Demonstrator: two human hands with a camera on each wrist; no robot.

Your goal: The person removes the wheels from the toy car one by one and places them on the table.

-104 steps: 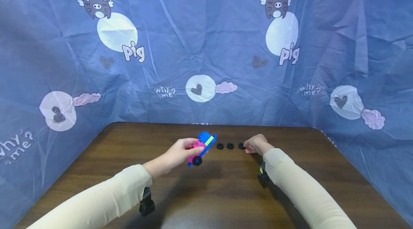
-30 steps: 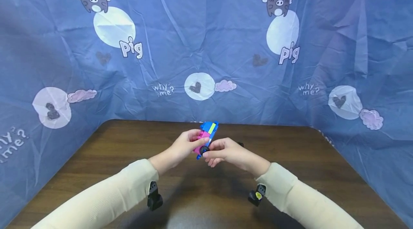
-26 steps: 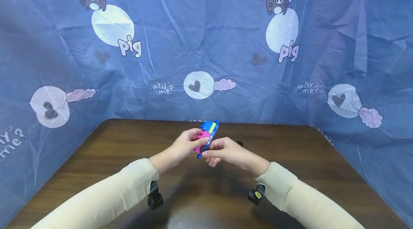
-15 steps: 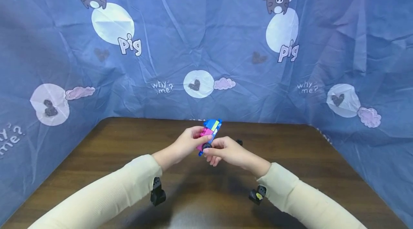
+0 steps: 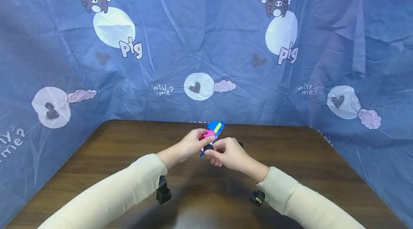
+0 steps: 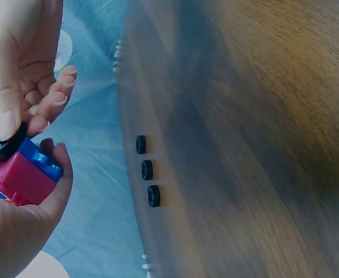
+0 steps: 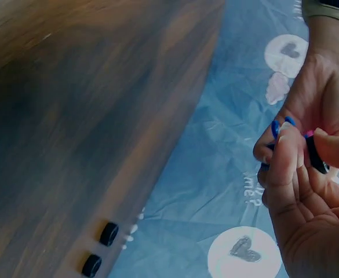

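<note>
In the head view my left hand point(image 5: 190, 144) grips a small toy car point(image 5: 213, 132) of pink and blue bricks with a yellow-green strip. The car is tilted in the air above the table. My right hand point(image 5: 230, 153) meets it from the right, thumb and fingers pinching a black wheel point(image 5: 208, 147) at the car's lower end. The left wrist view shows the right thumb on that wheel point(image 6: 10, 145), above the pink body point(image 6: 27, 176). Fingers hide part of the car in the right wrist view, where the wheel's edge point(image 7: 317, 155) shows.
Three loose black wheels lie in a row on the brown wooden table, the middle wheel point(image 6: 147, 169) among them. Only one wheel point(image 5: 240, 144) peeks out behind the right hand in the head view. A blue printed cloth point(image 5: 206, 42) hangs around the table's far edge and sides.
The right hand has come from the wheels on the table to the car's wheel and stays there. Both hands hold the car slightly further right, and the car has turned a little.
</note>
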